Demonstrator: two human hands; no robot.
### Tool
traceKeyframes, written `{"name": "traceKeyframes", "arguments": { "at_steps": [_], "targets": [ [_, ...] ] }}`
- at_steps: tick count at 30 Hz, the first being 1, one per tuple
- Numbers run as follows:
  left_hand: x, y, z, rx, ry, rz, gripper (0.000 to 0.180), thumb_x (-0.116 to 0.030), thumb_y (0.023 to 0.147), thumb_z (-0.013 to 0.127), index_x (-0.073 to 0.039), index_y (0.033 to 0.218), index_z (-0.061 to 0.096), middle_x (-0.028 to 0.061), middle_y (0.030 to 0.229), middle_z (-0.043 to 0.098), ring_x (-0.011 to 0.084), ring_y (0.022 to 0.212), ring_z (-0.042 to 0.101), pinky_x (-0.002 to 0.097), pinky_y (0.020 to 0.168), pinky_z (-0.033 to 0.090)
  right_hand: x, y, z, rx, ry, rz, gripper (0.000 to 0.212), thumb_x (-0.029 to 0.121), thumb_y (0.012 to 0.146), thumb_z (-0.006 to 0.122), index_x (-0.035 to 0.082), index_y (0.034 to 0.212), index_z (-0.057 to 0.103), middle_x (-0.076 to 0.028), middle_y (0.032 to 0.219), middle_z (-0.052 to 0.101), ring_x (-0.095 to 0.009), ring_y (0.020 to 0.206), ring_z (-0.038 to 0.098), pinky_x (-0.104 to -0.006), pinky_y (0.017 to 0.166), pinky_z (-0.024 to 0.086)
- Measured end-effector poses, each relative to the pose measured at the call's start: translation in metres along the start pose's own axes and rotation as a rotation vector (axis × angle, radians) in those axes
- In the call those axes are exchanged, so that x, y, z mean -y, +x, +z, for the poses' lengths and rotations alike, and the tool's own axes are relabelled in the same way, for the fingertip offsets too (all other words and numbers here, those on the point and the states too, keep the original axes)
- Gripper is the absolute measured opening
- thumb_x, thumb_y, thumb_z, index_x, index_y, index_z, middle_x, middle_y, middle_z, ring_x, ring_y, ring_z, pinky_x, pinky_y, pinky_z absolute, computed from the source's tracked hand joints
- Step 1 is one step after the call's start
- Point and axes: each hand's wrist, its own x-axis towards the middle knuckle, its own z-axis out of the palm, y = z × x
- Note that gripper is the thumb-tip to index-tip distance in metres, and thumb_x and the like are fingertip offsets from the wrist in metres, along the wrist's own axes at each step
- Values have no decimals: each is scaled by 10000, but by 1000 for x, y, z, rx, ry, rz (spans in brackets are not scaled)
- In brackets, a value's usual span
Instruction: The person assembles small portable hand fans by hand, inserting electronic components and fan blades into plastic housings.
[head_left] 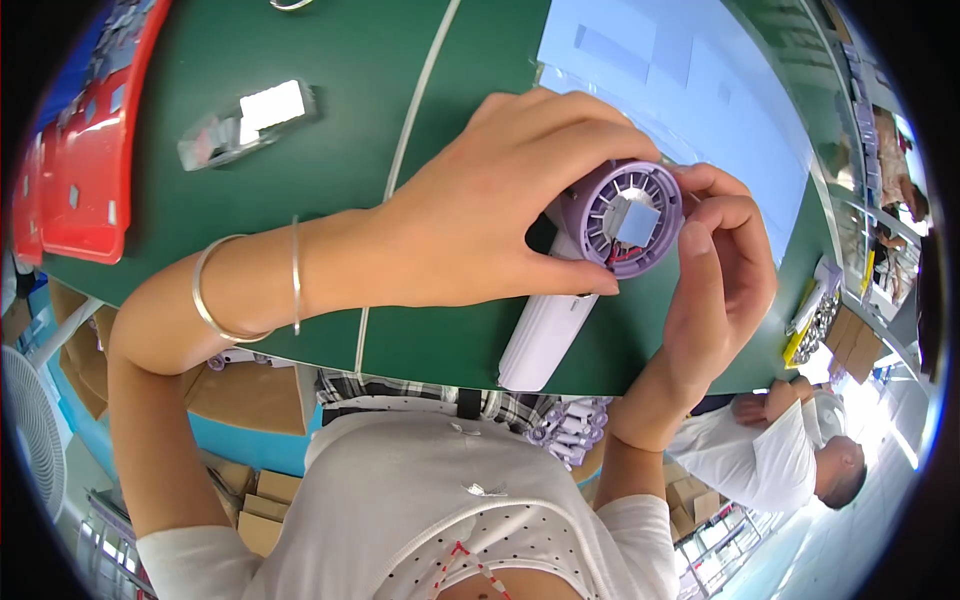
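A handheld fan is in front of me, with a round purple head [630, 218] and a pale lavender handle [547, 340]. The open face of its head is turned up, showing radial fins, a silvery-blue square piece [637, 222] and red wires. My left hand [470, 205] is wrapped round the head, fingers over the top and thumb below. Along the head's right rim, my right hand [725, 270] has its thumb and fingertips pinched together. Whatever lies between those fingertips is too small or hidden to make out.
A clear plastic bag with white pieces [250, 122] lies on the green table [330, 60]. Red trays [90, 180] stand at the left and a light blue mat [700, 90] at the back right. Several purple fan parts [570, 430] sit below the table edge. A co-worker [760, 460] sits at right.
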Motion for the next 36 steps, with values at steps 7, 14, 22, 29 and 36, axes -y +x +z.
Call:
{"name": "traceKeyframes", "arguments": {
  "at_steps": [7, 14, 22, 29, 36],
  "targets": [
    [-9, 0, -15, -128, 75, 151, 669, -338, 823, 789, -49, 1356, 504, 170, 1344, 480, 334, 1250, 472, 430, 1039, 379, -6, -9, -10, -141, -85, -26, 144, 65, 935, 609, -33, 1033, 571, -162, 1100, 604, -247, 1074, 587, -385, 1014, 433],
    [-38, 15, -195, -709, 796, 224, 195, 9, 856, 617, -47, 1029, 688, 134, 1010, 676, 311, 951, 645, 390, 869, 512, 1, -16, 2, -107, 0, -72, 115, -13, 902, 565, -26, 1016, 554, -141, 1105, 566, -232, 1061, 570, -359, 999, 421],
    [28, -60, -427, -164, 1321, -912, 253, -206, 747, 732, -71, 960, 757, 174, 963, 732, 338, 906, 702, 423, 812, 546, 9, -17, 18, -77, -117, -198, 119, -40, 838, 597, -24, 956, 595, -134, 988, 618, -237, 919, 595, -334, 858, 468],
    [48, -56, -426, -267, 1304, -885, 168, -142, 683, 714, -54, 815, 768, 230, 858, 721, 384, 855, 713, 444, 826, 566, 13, -17, 16, -71, -224, -275, 92, -36, 845, 613, -21, 935, 604, -133, 942, 636, -245, 860, 602, -336, 798, 478],
    [26, -61, -433, -566, 1128, -774, 272, -239, 661, 835, -127, 904, 785, 113, 861, 749, 289, 858, 720, 379, 804, 564, 14, -15, 18, -62, -238, -288, 88, -44, 847, 611, -25, 933, 605, -135, 944, 637, -242, 847, 602, -330, 775, 482]
  ]
}}
